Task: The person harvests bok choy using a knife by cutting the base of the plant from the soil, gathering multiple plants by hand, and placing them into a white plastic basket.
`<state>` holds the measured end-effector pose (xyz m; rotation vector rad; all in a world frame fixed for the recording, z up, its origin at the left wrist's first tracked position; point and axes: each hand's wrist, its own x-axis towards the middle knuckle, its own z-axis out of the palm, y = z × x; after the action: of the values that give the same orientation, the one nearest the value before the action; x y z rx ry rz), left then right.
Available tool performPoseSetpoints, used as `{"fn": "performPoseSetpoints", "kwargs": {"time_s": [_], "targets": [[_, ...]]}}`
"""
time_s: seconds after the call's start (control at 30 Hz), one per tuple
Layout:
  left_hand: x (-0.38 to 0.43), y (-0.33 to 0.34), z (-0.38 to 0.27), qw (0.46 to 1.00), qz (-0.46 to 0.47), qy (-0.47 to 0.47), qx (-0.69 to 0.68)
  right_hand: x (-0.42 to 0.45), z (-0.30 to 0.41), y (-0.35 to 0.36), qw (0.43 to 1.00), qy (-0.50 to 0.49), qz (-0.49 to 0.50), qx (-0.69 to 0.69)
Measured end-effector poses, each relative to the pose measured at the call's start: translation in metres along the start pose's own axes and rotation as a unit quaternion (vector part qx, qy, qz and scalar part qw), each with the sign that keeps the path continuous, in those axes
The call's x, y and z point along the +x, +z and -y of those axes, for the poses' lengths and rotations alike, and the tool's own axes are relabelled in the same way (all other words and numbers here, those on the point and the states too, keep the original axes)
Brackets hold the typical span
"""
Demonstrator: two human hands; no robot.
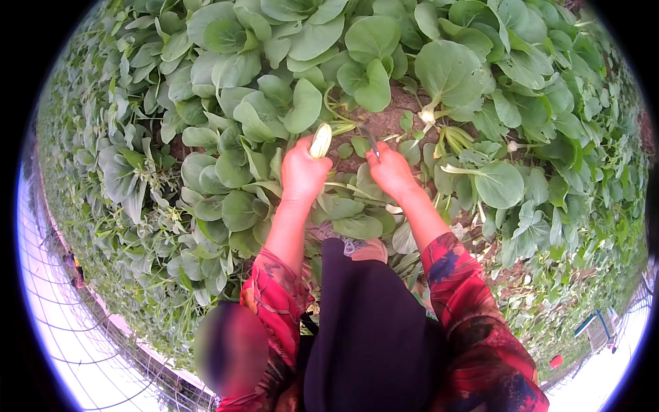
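My left hand [305, 167] is closed around a leafy green plant, whose pale, whitish-green stem base [322, 140] points up out of the fist. To its right, my right hand [389, 167] grips a small knife; the dark, curved blade [367, 136] reaches up and left over bare soil [396, 105]. Thin green stalks [344, 126] lie by the blade's tip, between the hands. Broad-leaved greens [304, 105] stand close around both hands. Loose stems and a cut leaf [498, 184] lie to the right of my right hand.
Dense rows of leafy greens [231, 67] spread ahead and to both sides. A shoe with laces [352, 246] shows below the hands, beside my dark-clothed knee [360, 309]. Trimmed leaves litter the ground [525, 278] at the lower right. Arched greenhouse framing [87, 363] curves along the left rim.
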<state>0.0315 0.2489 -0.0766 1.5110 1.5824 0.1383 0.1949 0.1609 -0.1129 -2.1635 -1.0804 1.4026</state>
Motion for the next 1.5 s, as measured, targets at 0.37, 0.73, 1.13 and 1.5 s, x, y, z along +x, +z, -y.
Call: {"fn": "performPoseSetpoints", "kwargs": {"time_s": [0.37,0.73,1.13,1.5], "targets": [[-0.006,-0.005,0.008,0.987,-0.012,-0.096,-0.130,0.021,0.011,0.017,0.988,0.032,0.048,-0.141],[-0.047,-0.026,-0.011,0.944,0.089,-0.030,-0.316,-0.020,0.028,0.007,0.741,0.098,-0.035,0.663],[-0.084,-0.020,-0.104,0.924,0.160,0.329,-0.110,-0.087,0.021,-0.060,0.801,-0.033,-0.202,0.563],[-0.073,0.024,-0.108,0.882,0.234,0.324,0.250,-0.096,-0.026,-0.058,0.886,0.042,-0.130,0.443]]}}
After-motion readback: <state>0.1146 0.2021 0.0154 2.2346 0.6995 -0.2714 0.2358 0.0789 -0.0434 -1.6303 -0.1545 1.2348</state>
